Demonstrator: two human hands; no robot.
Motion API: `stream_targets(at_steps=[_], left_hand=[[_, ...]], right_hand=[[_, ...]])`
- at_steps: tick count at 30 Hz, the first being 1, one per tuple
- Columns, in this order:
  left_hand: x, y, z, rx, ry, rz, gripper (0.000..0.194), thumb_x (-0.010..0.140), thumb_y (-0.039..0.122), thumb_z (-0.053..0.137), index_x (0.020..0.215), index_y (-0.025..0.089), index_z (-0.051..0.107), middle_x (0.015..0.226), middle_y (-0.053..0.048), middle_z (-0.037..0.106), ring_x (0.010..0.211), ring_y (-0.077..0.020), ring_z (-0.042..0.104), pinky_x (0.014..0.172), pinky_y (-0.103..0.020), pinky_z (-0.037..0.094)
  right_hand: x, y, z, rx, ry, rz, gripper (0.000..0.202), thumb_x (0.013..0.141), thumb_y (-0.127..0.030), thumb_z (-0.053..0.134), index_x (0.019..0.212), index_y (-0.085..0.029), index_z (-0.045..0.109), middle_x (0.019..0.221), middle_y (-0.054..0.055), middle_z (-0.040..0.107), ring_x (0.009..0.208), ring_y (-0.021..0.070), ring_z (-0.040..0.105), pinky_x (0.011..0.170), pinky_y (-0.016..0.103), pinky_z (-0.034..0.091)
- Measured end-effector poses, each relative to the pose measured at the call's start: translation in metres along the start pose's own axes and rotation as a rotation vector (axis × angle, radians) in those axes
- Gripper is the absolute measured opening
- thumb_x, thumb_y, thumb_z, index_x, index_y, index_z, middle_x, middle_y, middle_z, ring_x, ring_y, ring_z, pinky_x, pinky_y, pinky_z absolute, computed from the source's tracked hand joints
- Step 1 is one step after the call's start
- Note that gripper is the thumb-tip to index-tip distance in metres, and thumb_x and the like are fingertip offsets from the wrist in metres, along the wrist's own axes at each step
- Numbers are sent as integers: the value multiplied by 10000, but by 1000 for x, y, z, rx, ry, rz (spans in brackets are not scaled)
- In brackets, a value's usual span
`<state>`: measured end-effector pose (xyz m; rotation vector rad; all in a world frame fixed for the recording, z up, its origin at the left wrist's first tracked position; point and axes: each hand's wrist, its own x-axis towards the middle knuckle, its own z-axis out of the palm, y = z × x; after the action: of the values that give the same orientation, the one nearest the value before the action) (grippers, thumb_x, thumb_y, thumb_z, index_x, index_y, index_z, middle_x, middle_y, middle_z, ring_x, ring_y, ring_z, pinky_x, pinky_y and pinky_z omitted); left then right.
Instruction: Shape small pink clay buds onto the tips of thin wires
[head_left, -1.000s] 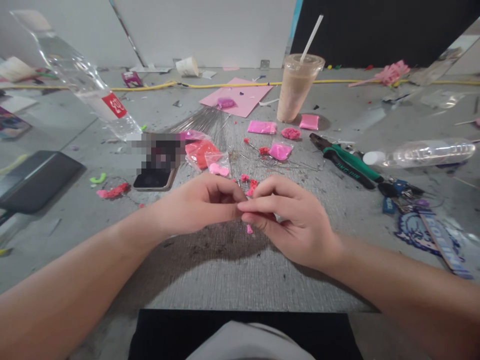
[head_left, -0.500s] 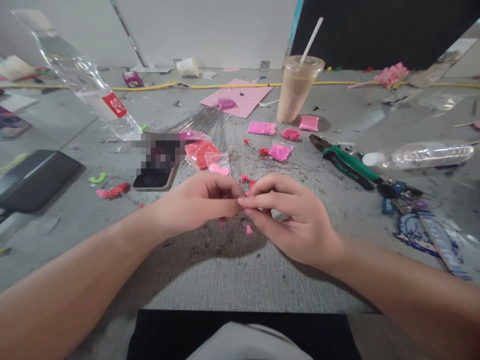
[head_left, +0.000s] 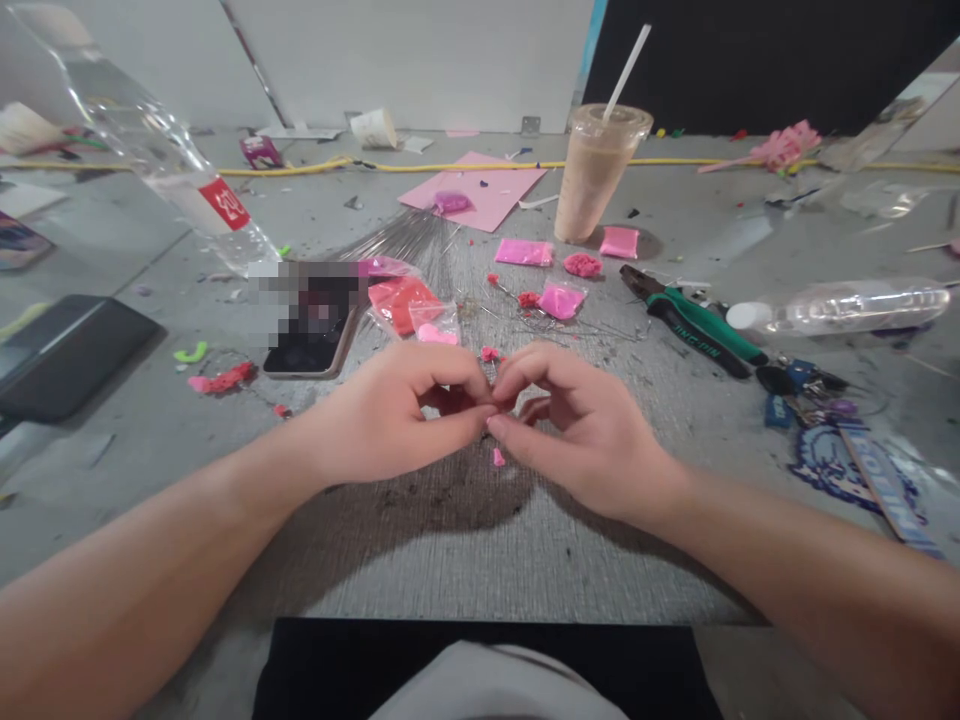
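My left hand (head_left: 412, 412) and my right hand (head_left: 577, 425) meet fingertip to fingertip over the middle of the grey table (head_left: 480, 570). Both are pinched closed on something small, mostly hidden between the fingers; a trace of pink shows at my right thumb tip. A small pink clay piece (head_left: 499, 457) lies on the table just below the fingertips. Red clay bits (head_left: 491, 354) on a wire lie just beyond them. Farther off are a bag of red clay (head_left: 403, 305), a pink clay packet (head_left: 561, 300) and a bundle of thin wires (head_left: 401, 235).
A phone (head_left: 304, 345) and a tall bottle (head_left: 161, 165) stand or lie at the left, near a black case (head_left: 71, 355). Behind is a drink cup (head_left: 598, 180) with a straw. Green-handled pliers (head_left: 697, 325), a lying bottle (head_left: 855, 310) and keys are at the right.
My right index finger has drawn back and curled, and the fingers of both hands have shifted around the pinch point. The view has tilted slightly.
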<state>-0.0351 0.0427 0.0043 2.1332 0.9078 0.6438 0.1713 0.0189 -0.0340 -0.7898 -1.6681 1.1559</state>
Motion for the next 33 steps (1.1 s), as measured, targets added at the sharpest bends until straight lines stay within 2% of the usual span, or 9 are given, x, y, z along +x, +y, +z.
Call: stream_targets(at_steps=[6,8,12,15,17,22,27,30,33], left_hand=[[-1,2,1,61,19,54,129,884,141,670,764,181,698,690,38,672,630,-81,573,587,-203,434],[-1,1,0,53,18,33,137,911,182,668,778,182,703,701,32,678,635,-84,581,591,-206,443],[1,-2,-2,115,-11,42,118,927,217,663,829,178,715,718,18,680,644,-98,588,608,-227,455],[1,-7,-3,207,-79,135,74,904,195,668,920,170,735,804,-3,696,686,-107,603,650,-245,463],[2,-10,-4,254,-103,167,117,885,162,650,962,166,738,871,-17,708,720,-114,619,683,-255,469],[5,-15,-16,376,-103,69,177,872,143,606,993,184,728,901,-25,715,802,-157,647,732,-279,462],[3,-19,-26,500,-319,-47,239,873,377,691,1052,228,743,990,-52,681,840,-203,645,721,-298,453],[3,-22,-23,472,-398,-73,183,886,344,666,1001,229,751,961,-44,687,793,-182,641,687,-279,443],[5,-21,-20,420,-385,-109,153,884,309,661,969,217,748,888,-27,697,734,-161,633,634,-259,425]], right_hand=[[2,-3,2,338,-50,297,224,838,-221,788,906,-204,575,878,-19,603,688,101,603,591,248,557],[4,-2,1,418,-48,335,231,831,-235,798,903,-199,582,848,-26,601,656,98,590,562,245,537],[6,2,-4,495,54,322,155,842,-225,767,899,-188,628,784,-25,603,655,105,572,563,239,502],[7,5,-5,472,117,291,102,853,-218,744,916,-184,672,743,-23,622,648,104,577,560,228,483],[7,5,-5,430,141,269,91,872,-217,719,956,-185,705,729,-22,640,634,103,586,550,225,482],[5,3,-2,265,147,185,82,906,-184,656,927,-176,734,675,-23,648,594,99,585,517,221,472],[4,0,-2,158,49,172,23,862,-149,684,859,-172,684,685,-35,622,559,81,547,485,204,449],[3,0,-3,139,-7,209,100,844,-156,701,802,-183,614,668,-39,605,550,91,562,472,206,459],[2,1,-3,60,-35,185,113,867,-181,685,803,-194,593,659,-40,602,556,100,570,488,218,465]])
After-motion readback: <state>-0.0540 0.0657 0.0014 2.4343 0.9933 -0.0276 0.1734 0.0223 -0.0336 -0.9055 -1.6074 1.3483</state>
